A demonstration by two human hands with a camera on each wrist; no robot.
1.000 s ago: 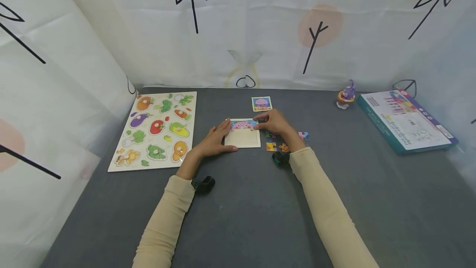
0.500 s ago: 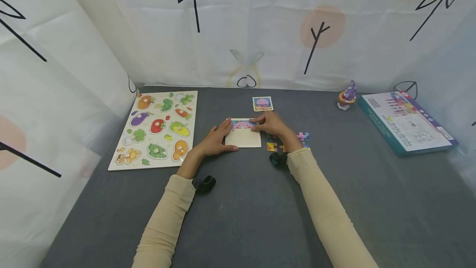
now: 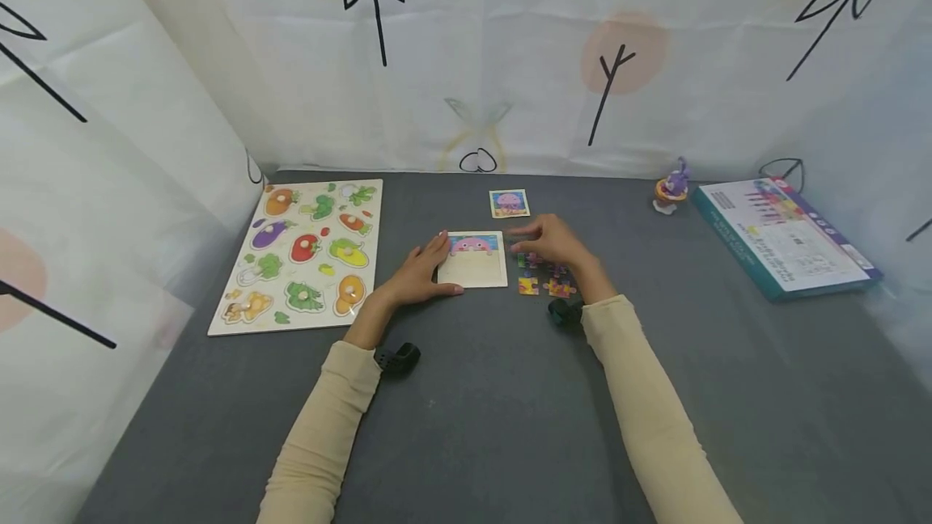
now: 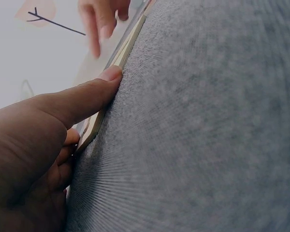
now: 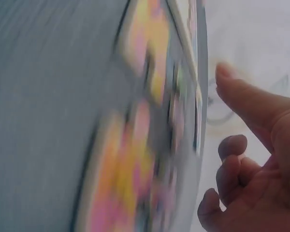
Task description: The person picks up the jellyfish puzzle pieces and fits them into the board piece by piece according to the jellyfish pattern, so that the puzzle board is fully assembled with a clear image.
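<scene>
A square wooden jigsaw tray (image 3: 472,271) lies mid-table, its upper strip filled with pieces showing a pink creature's face on blue, its lower part bare wood. My left hand (image 3: 417,275) grips the tray at its left side, thumb along the near edge; the left wrist view shows that thumb on the tray's rim (image 4: 94,124). Right of the tray hovers my right hand (image 3: 557,249), holding nothing, above loose jigsaw pieces (image 3: 528,286). In the right wrist view those pieces (image 5: 118,179) look blurred, and the right hand (image 5: 261,154) has its thumb extended and fingers loosely bent.
Behind the tray lies a small picture card (image 3: 510,203) of a pink creature. A vegetable peg puzzle board (image 3: 328,285) is on the left. At the back right stand a purple figurine (image 3: 675,184) and a teal-edged box (image 3: 804,253). Cloth walls (image 3: 408,103) enclose the table.
My right hand has let go of the piece at the tray's upper right and moved right, over the loose pieces. My left hand stays on the tray.
</scene>
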